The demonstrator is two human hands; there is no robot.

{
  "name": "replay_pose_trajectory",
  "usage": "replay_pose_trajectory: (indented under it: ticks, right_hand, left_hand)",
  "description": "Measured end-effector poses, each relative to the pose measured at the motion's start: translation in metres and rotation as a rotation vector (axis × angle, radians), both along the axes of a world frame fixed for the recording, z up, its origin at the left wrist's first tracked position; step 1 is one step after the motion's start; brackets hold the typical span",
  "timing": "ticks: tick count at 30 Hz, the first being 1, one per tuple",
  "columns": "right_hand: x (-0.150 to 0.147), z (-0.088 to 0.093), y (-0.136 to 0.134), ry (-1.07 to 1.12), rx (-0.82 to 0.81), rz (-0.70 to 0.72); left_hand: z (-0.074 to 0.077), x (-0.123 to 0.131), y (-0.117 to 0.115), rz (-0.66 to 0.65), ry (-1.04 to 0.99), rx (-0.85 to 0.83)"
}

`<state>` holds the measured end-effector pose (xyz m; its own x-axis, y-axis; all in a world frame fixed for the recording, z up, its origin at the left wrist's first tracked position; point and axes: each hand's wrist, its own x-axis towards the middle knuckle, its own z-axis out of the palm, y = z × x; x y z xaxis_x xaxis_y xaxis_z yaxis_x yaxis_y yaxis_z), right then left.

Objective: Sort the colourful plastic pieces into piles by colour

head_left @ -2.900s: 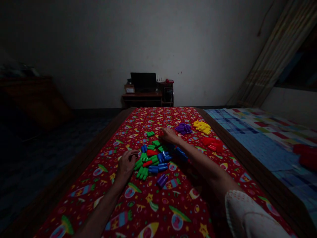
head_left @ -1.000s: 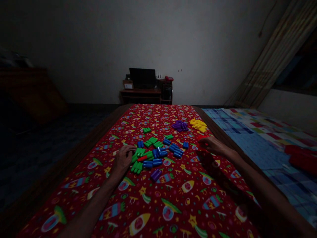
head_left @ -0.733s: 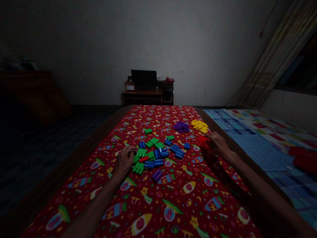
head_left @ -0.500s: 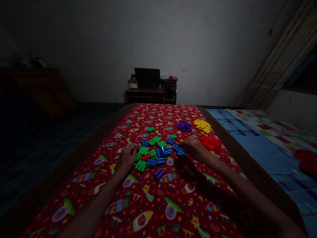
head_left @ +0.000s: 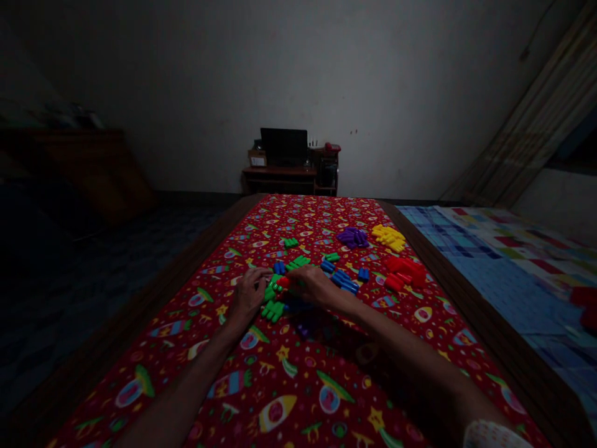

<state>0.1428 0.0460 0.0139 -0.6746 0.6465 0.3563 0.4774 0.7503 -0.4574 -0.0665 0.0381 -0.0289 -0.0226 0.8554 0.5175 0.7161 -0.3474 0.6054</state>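
Observation:
My right hand [head_left: 311, 285] reaches over the middle of the pile, its fingertips closed on a small red toy block [head_left: 283, 282]. Just left of it, my left hand [head_left: 249, 294] rests against the green toy blocks [head_left: 273, 311], fingers curved and thumb apart, with nothing visible in it. Blue toy blocks [head_left: 344, 282] lie to the right of my right hand, and a separate blue toy block [head_left: 363, 274] sits beyond them. My right forearm and its shadow partly cover more blue pieces and a purple toy block [head_left: 304, 328].
Sorted heaps lie on the right side of the red patterned cloth [head_left: 280, 392]: purple blocks [head_left: 353, 237], yellow blocks [head_left: 389, 238] and red blocks [head_left: 405, 272]. A monitor [head_left: 284, 145] stands on a desk by the wall. Bedding [head_left: 448, 249] is at right.
My right hand has moved left from the blue blocks to the red block among the green ones. A blue block now lies apart at the right. My left hand stays beside the green blocks.

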Motion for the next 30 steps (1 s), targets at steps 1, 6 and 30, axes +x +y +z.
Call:
replay_pose_trajectory:
  ticks: [1, 6, 30]
  right_hand:
    - [0.002, 0.001, 0.000, 0.134, -0.109, -0.034]
    - [0.001, -0.005, 0.000, 0.609, -0.584, -0.056]
    - [0.237, 0.043, -0.016, -0.432, -0.038, -0.791]
  left_hand:
    - [0.003, 0.002, -0.002, -0.009, -0.001, 0.008]
    - [0.015, 0.021, -0.015, -0.202, -0.034, -0.032]
    - [0.000, 0.025, -0.013, -0.220, 0.105, 0.104]
